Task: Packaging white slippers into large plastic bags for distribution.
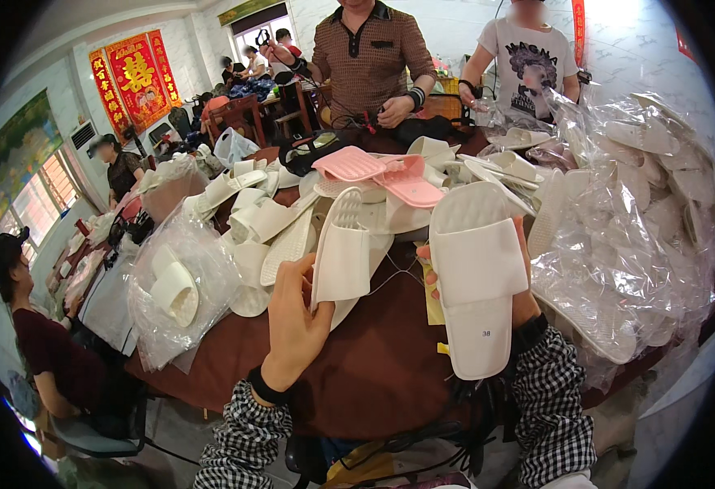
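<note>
My left hand (295, 322) grips a white slipper (341, 248) by its lower edge and holds it upright over the table. My right hand (522, 301) holds a second white slipper (476, 277) from behind, strap side toward me, with only fingertips and the wrist showing around it. Both sleeves are black-and-white checked. Behind the two slippers lies a heap of loose white slippers (272, 220) and two pink slippers (382, 171).
The table has a dark red cloth (374, 367). A clear bag with slippers (174, 285) lies at the left, and a big pile of bagged slippers (635, 204) at the right. Two people stand at the far side; others sit at the left.
</note>
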